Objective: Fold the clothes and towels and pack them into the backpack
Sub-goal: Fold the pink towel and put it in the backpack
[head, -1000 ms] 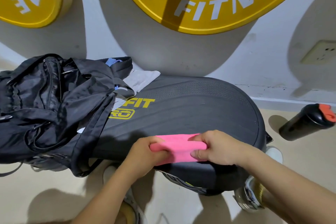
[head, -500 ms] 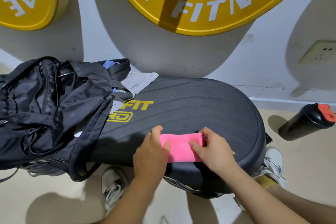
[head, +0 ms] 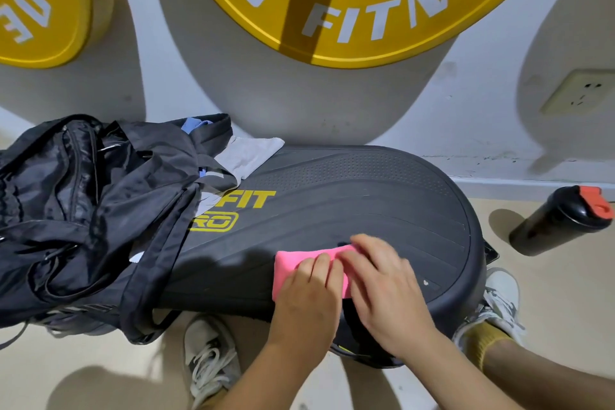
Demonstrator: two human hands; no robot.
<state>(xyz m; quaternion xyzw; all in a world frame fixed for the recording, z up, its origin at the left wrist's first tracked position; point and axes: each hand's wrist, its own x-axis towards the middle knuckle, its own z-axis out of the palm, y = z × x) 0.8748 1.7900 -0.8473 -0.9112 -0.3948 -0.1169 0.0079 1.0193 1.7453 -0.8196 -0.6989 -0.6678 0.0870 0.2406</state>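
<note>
A small folded pink towel (head: 289, 266) lies on the black step platform (head: 366, 203) near its front edge. My left hand (head: 307, 293) rests flat on the towel's middle with fingers straight. My right hand (head: 382, 280), blurred by motion, lies flat over the towel's right end. The black backpack (head: 76, 210) sits open and slumped on the platform's left end. A grey towel (head: 249, 153) and a bit of blue cloth (head: 194, 125) stick out beside the backpack's top.
A black shaker bottle with a red lid (head: 562, 220) lies on the floor at the right. Yellow weight plates (head: 332, 3) hang on the wall behind. A wall socket (head: 579, 95) is at the far right. My white shoes (head: 206, 363) stand under the platform's front edge.
The towel went from held up between both hands to lying folded on the platform. Both hands now lie flat on it, the right one sliding over its right end.
</note>
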